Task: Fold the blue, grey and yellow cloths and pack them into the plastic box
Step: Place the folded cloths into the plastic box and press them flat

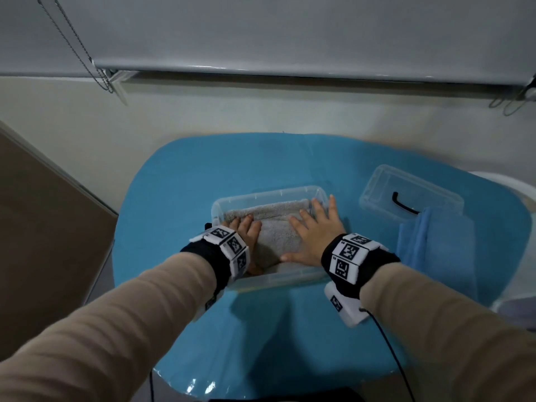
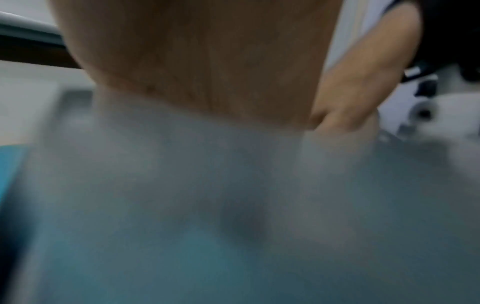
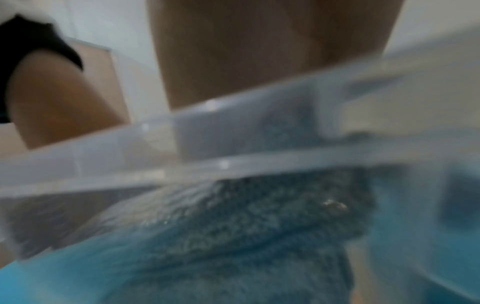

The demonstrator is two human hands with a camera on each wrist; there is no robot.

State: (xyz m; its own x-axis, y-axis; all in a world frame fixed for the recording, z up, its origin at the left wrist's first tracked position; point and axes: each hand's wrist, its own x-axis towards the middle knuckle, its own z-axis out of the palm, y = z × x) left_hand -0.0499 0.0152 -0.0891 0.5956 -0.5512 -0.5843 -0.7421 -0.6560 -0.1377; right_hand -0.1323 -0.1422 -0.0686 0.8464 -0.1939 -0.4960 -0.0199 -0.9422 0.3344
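The clear plastic box (image 1: 290, 190) stands in the middle of the blue table. A folded grey cloth (image 1: 275, 236) lies inside it and fills most of it. My left hand (image 1: 246, 232) presses the cloth's left part, fingertips at the box's far left corner. My right hand (image 1: 316, 233) lies flat on the cloth's right part, fingers spread toward the right wall. The wrist views are blurred; they show my left palm (image 2: 207, 61) on grey cloth (image 2: 182, 174) and the box rim (image 3: 155, 148) below my right hand (image 3: 259, 51). A folded blue cloth (image 1: 435, 248) lies right of the box. No yellow cloth shows plainly.
The box's clear lid (image 1: 412, 192), with a black handle, lies at the back right, its near edge touching the blue cloth. The table's blue cover (image 1: 261, 329) reaches the wall behind. A blind cord (image 1: 87, 53) hangs at the upper left. A white rounded object (image 1: 510, 187) sits past the table's right edge.
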